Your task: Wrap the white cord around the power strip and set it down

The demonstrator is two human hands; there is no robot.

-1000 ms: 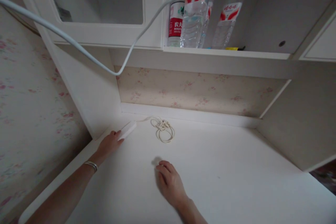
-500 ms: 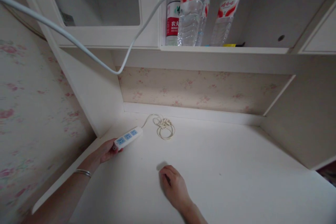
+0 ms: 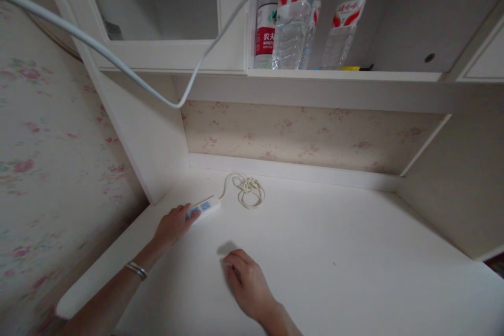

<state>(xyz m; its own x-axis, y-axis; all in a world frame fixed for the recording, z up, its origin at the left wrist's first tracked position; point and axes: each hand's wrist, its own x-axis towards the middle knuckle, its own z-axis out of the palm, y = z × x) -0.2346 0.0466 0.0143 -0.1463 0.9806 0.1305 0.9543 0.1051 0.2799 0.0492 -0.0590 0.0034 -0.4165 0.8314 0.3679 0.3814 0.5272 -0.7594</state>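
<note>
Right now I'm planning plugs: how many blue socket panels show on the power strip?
3 panels along the power strip: one nearest the cord, one in the middle, one mostly covered by the left hand, which may hide more.

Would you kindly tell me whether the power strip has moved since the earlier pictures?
Yes: the power strip has shifted toward the camera, away from the white baseboard at the back.
</note>
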